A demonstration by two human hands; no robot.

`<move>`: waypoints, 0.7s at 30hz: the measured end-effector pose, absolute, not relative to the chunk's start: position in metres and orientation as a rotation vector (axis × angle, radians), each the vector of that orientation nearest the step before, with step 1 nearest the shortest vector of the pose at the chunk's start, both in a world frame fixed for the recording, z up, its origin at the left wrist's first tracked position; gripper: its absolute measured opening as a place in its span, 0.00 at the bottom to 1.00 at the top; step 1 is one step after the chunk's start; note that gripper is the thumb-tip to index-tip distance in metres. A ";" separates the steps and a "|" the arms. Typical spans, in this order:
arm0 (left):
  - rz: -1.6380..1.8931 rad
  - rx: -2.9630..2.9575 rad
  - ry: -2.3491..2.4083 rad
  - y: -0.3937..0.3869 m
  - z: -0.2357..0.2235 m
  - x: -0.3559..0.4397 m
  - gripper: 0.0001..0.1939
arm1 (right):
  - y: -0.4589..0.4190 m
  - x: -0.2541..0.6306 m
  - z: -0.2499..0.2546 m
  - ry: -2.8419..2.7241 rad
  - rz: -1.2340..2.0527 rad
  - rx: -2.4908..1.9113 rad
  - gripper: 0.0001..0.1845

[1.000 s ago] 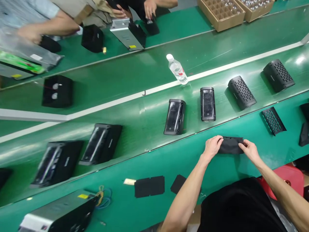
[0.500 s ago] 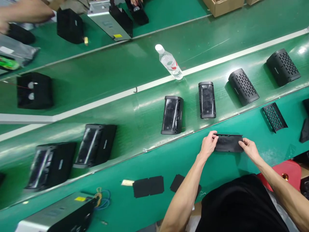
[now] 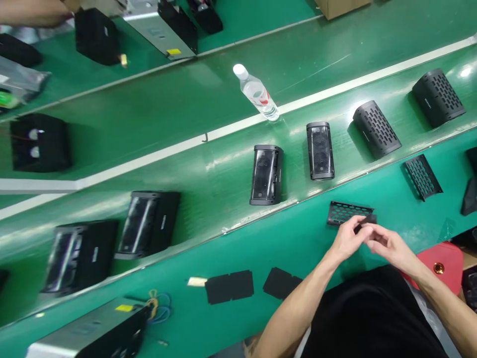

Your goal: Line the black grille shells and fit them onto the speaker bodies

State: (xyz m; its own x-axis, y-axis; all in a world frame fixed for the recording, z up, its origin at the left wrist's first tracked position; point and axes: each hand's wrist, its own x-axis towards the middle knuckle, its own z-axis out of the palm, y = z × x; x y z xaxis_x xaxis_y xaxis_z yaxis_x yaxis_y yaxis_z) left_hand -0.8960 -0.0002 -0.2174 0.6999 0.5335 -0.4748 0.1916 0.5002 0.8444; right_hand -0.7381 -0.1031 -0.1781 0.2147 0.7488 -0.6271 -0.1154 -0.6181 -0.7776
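My left hand (image 3: 347,239) and my right hand (image 3: 389,246) meet just above my black shirt, fingers pinched together on a small black piece (image 3: 367,221). I cannot tell what the piece is. Right behind the fingertips a black perforated grille (image 3: 345,211) lies flat on the green bench (image 3: 298,243), its holes showing. It touches or nearly touches the pinched piece. Beyond the bench edge, two black speaker bodies (image 3: 266,174) (image 3: 320,150) lie on the green conveyor belt.
Two grilled speakers (image 3: 376,129) (image 3: 437,97) ride the belt at right; another loose grille (image 3: 423,176) lies on the bench. A water bottle (image 3: 256,94) stands on the belt divider. Black pads (image 3: 229,287) (image 3: 279,283), a red object (image 3: 441,266) and other people's arms far left.
Both hands have left the ends of the grille and drawn together toward me. The dark covering that hid the grille is gone from it and its holes show. The view drifted right.
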 end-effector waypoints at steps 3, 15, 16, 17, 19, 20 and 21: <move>0.185 1.131 0.844 0.009 -0.222 -0.898 0.22 | -0.101 -0.725 -0.185 -0.670 1.276 -1.907 0.31; -0.003 1.661 1.032 0.054 -0.236 -0.924 0.16 | -0.089 -0.702 -0.239 -0.691 1.556 -1.942 0.17; -0.059 1.742 1.100 0.054 -0.241 -0.925 0.15 | -0.088 -0.703 -0.248 -0.678 1.508 -2.001 0.16; -0.112 1.803 1.155 0.054 -0.245 -0.925 0.14 | -0.087 -0.704 -0.257 -0.675 1.464 -2.059 0.15; -0.180 1.861 1.223 0.052 -0.253 -0.924 0.11 | -0.085 -0.707 -0.271 -0.669 1.366 -2.205 0.12; -0.194 1.872 1.242 0.051 -0.256 -0.922 0.09 | -0.084 -0.708 -0.276 -0.670 1.318 -2.281 0.11; -0.208 1.887 1.263 0.049 -0.259 -0.922 0.09 | -0.083 -0.710 -0.279 -0.673 1.276 -2.351 0.10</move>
State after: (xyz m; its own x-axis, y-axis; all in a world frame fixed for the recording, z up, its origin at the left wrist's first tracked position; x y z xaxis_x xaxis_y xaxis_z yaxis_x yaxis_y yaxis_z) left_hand -0.9215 0.0494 -0.2588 0.4798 0.6875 -0.5451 0.8260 -0.1445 0.5448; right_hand -0.7098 -0.0833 -0.2792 0.4729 0.5739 -0.6686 0.2274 -0.8126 -0.5366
